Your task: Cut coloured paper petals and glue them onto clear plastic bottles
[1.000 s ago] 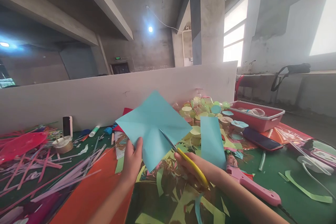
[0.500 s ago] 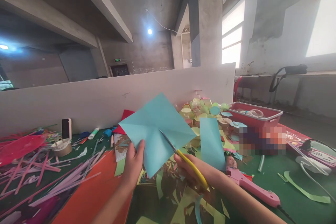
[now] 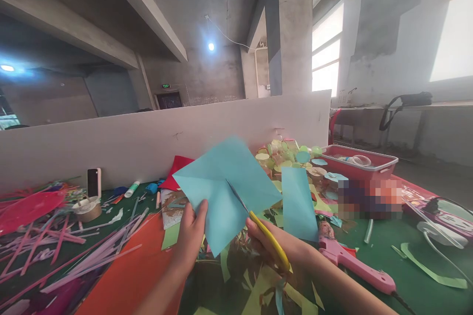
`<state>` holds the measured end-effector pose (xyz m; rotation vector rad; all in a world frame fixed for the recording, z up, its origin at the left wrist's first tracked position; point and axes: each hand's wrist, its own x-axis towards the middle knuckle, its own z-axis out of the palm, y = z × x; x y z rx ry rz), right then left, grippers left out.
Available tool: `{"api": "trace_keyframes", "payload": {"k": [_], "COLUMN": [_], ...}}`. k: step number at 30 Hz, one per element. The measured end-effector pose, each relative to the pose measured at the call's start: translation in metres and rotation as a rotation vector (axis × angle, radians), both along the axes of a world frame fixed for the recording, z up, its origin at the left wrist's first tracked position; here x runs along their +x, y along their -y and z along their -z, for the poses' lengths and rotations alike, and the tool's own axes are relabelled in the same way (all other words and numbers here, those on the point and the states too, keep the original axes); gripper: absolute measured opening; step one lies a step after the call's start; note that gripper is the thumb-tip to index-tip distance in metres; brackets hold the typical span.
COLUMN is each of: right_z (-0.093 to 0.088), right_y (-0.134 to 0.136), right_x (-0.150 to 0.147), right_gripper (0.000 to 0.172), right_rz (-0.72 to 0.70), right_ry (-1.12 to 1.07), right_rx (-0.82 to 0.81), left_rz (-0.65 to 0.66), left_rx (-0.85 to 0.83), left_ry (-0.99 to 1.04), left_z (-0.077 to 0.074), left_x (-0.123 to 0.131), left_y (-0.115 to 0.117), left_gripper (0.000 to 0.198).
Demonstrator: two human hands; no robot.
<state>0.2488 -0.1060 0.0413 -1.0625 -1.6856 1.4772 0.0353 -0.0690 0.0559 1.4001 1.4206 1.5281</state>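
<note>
A square sheet of light blue paper (image 3: pixel 236 167) is held up in the middle, one corner pointing toward me. My left hand (image 3: pixel 194 229) pinches its lower left edge between thumb and fingers. Yellow-handled scissors (image 3: pixel 271 238) sit in my right hand (image 3: pixel 264 236), fingers wrapped round the handles. Their blades lie across the paper near its centre, tips pointing up and left; whether the lower blade is behind the sheet is hard to see. Another blue paper strip (image 3: pixel 298 202) lies just beyond my right wrist. Below both hands are green and yellow paper scraps (image 3: pixel 266 285).
A pink hot glue gun (image 3: pixel 358 263) lies right of my forearm. Behind it stands a red basket (image 3: pixel 369 170) beside a heap of small cups with paper discs (image 3: pixel 284 152). Orange paper (image 3: pixel 125 261), pink strips (image 3: pixel 55 231) and a propped phone (image 3: pixel 93 182) are on the left. A white board (image 3: pixel 111 142) borders the table.
The blue paper has shifted slightly right and down with my left hand. The scissors stay at nearly the same place on it, still in my right hand.
</note>
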Motion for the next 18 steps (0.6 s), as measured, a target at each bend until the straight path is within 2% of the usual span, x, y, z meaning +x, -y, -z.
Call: {"api": "trace_keyframes", "payload": {"k": [3, 5, 18], "right_z": [-0.0016, -0.0017, 0.0068], "right_y": [0.0005, 0.0003, -0.0022], "right_x": [-0.0038, -0.0065, -0.0052], "right_gripper": [0.06, 0.061, 0.057], "right_rz": [-0.021, 0.014, 0.03], "right_ry": [-0.007, 0.01, -0.087], "right_rx": [0.048, 0.075, 0.03], "left_rz": [0.011, 0.003, -0.017], "left_rx": [-0.004, -0.013, -0.025], "left_ry": [0.005, 0.003, -0.01], "left_z": [-0.0009, -0.0019, -0.0076], "left_x": [0.0007, 0.0005, 0.001], "left_y": [0.0016, 0.0026, 0.0062], "left_gripper": [0.046, 0.046, 0.048]}}
